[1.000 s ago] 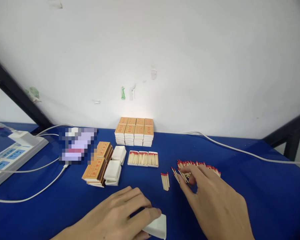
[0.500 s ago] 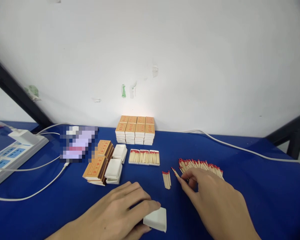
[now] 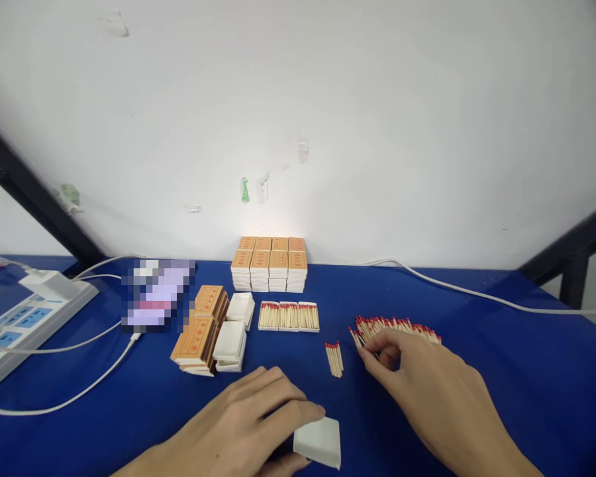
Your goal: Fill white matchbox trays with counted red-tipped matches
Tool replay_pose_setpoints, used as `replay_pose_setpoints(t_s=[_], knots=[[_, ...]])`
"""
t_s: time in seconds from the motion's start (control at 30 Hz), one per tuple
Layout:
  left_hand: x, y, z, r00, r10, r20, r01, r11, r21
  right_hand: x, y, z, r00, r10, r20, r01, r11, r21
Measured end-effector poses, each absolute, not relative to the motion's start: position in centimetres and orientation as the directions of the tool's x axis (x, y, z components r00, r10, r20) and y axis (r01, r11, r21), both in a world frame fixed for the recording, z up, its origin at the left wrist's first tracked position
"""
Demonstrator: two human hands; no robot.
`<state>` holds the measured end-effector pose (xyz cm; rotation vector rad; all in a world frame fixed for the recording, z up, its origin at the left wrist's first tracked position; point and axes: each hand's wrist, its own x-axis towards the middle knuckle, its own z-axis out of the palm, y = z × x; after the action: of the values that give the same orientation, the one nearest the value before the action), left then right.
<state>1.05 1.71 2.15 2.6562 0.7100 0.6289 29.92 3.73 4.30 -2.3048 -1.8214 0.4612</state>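
Note:
Low in the middle, my left hand (image 3: pixel 241 424) grips a white matchbox tray (image 3: pixel 319 440) between thumb and fingers. My right hand (image 3: pixel 427 381) is closed in a pinch on matches (image 3: pixel 356 338) at the left end of a red-tipped match pile (image 3: pixel 397 324); how many it holds I cannot tell. The hand covers the pile's near side. Between the hands lies a small row of matches (image 3: pixel 334 360), heads facing away. Beyond it, three trays filled with matches (image 3: pixel 289 317) stand side by side.
White trays (image 3: pixel 230 341) are stacked beside brown matchbox sleeves (image 3: pixel 193 341) on the left. Several stacked matchboxes (image 3: pixel 269 265) stand near the wall. A power strip (image 3: pixel 30 318), a blurred-out phone (image 3: pixel 156 298) and white cables (image 3: pixel 457 291) also lie on the blue table (image 3: pixel 477 344).
My right hand's pinched fingers have drawn slightly right, closer to the pile. My left hand still holds the tray. The whole view has shifted slightly.

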Motion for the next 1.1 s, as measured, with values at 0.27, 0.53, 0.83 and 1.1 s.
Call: replay_pose_setpoints(t_s=[0.27,0.53,0.83,1.1], knots=[[1.7,1.1,2.1,0.757,0.521,0.395,0.408,-0.848,0.337,29.7,3.6,3.8,0.182,0.979,-0.093,0.844,-0.204,-0.496],[1.8,0.9,1.8,0.762,0.523,0.381,0.431,-0.849,0.305,28.5,3.9,3.0,0.105,0.987,-0.121,0.704,-0.160,-0.692],[1.8,0.4,1.8,0.755,0.536,0.377,0.463,-0.843,0.273,28.4,3.7,2.9,0.067,0.983,-0.171,0.713,-0.167,-0.681],[1.7,0.5,1.7,0.776,0.515,0.365,0.438,-0.856,0.276,28.6,3.5,2.8,0.036,0.996,-0.084,0.734,-0.083,-0.674]])
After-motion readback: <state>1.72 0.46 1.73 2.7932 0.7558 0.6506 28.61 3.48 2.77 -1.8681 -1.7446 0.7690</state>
